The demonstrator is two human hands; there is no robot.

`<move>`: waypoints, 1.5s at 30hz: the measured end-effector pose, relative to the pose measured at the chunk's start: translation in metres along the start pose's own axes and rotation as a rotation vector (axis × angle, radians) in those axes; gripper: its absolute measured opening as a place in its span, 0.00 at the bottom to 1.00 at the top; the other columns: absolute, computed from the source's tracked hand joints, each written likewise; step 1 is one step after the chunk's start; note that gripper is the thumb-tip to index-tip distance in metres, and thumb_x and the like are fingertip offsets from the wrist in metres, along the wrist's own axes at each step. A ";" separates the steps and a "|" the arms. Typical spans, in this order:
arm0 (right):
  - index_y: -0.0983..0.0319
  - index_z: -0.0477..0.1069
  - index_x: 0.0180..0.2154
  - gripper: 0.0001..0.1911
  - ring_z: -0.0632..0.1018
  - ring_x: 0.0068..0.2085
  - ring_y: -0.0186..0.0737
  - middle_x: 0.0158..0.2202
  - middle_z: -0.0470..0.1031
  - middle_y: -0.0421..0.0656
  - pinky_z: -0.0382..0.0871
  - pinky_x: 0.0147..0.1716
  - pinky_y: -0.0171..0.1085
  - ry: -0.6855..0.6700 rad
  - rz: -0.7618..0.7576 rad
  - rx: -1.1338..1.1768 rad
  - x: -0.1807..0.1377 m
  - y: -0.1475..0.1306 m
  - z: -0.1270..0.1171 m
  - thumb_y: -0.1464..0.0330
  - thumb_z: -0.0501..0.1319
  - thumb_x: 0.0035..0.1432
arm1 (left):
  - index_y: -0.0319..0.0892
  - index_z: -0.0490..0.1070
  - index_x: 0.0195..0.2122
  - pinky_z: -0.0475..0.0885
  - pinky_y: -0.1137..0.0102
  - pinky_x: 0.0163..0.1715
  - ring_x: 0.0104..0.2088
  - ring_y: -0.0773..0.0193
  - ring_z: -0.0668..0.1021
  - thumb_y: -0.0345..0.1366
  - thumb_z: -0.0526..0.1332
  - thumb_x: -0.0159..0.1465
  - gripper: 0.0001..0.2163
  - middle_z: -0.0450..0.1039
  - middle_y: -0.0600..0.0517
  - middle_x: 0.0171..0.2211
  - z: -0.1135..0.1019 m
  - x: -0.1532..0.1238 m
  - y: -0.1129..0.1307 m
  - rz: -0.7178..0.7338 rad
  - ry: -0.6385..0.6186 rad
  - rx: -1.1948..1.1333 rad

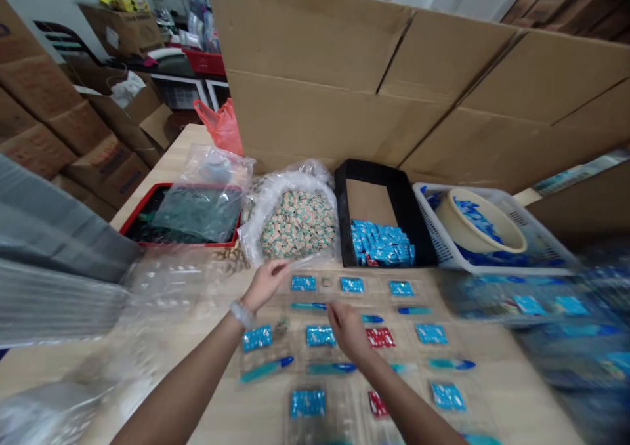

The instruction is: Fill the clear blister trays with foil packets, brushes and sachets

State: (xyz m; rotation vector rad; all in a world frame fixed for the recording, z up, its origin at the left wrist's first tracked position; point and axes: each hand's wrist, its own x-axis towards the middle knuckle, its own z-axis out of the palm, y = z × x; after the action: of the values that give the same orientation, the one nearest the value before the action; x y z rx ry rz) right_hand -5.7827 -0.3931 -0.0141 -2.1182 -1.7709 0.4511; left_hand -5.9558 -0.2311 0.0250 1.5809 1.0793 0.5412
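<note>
Several clear plastic packs lie in rows on the wooden table point(512, 392), each with a blue sachet point(303, 283) and a blue pen-like item point(266, 369). One red sachet point(380, 337) lies among them. My left hand point(264, 283) reaches toward the open bag of small beige pieces point(297, 224), fingers loosely curled at its edge; whether it holds anything is unclear. My right hand point(348, 330) hovers over the middle row, beside the red sachet, fingers bent downward.
A black tray point(344, 215) holds a heap of blue sachets point(381, 243). A white basket point(541, 254) with a beige bowl point(472, 225) stands right. A red-rimmed tray point(142, 205) with plastic bags sits left. Tall cardboard point(344, 71) walls the back. Blurred packs fill the right.
</note>
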 end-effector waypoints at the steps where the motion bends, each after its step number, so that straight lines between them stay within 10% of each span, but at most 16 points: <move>1: 0.64 0.68 0.40 0.15 0.71 0.31 0.39 0.29 0.72 0.46 0.62 0.33 0.36 0.014 0.016 0.002 0.021 0.001 -0.005 0.74 0.46 0.55 | 0.38 0.71 0.38 0.65 0.66 0.44 0.40 0.61 0.73 0.35 0.56 0.56 0.11 0.73 0.47 0.40 0.005 0.021 -0.007 0.042 0.046 0.133; 5: 0.63 0.69 0.41 0.16 0.70 0.38 0.39 0.36 0.71 0.47 0.61 0.38 0.34 -0.005 -0.071 -0.006 0.104 -0.003 -0.009 0.76 0.49 0.52 | 0.38 0.72 0.35 0.66 0.68 0.42 0.38 0.62 0.73 0.29 0.54 0.56 0.09 0.73 0.47 0.37 0.015 0.075 -0.035 0.005 0.146 0.445; 11: 0.61 0.72 0.33 0.13 0.71 0.38 0.40 0.33 0.73 0.46 0.60 0.39 0.35 -0.190 -0.104 -0.135 0.164 -0.012 0.024 0.76 0.51 0.51 | 0.33 0.65 0.45 0.66 0.65 0.42 0.41 0.58 0.72 0.23 0.55 0.51 0.18 0.66 0.40 0.44 0.007 0.060 -0.074 -0.134 0.234 0.541; 23: 0.62 0.67 0.41 0.14 0.69 0.41 0.39 0.39 0.70 0.46 0.60 0.39 0.33 -0.134 0.060 -0.043 0.188 -0.042 0.071 0.74 0.50 0.54 | 0.38 0.68 0.38 0.67 0.66 0.41 0.39 0.61 0.71 0.23 0.53 0.53 0.12 0.67 0.46 0.37 0.009 0.083 -0.069 -0.062 0.254 0.474; 45: 0.62 0.67 0.37 0.11 0.70 0.38 0.38 0.35 0.70 0.45 0.63 0.38 0.36 -0.100 -0.121 0.217 0.167 -0.016 0.084 0.75 0.50 0.52 | 0.39 0.70 0.37 0.67 0.67 0.41 0.38 0.62 0.71 0.26 0.53 0.56 0.10 0.69 0.47 0.37 0.012 0.071 -0.086 0.051 0.062 0.395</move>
State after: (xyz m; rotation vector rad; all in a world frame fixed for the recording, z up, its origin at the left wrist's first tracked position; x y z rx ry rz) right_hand -5.8060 -0.2215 -0.0855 -1.8587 -1.8016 0.6930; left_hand -5.9425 -0.1772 -0.0725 1.9491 1.2505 0.4296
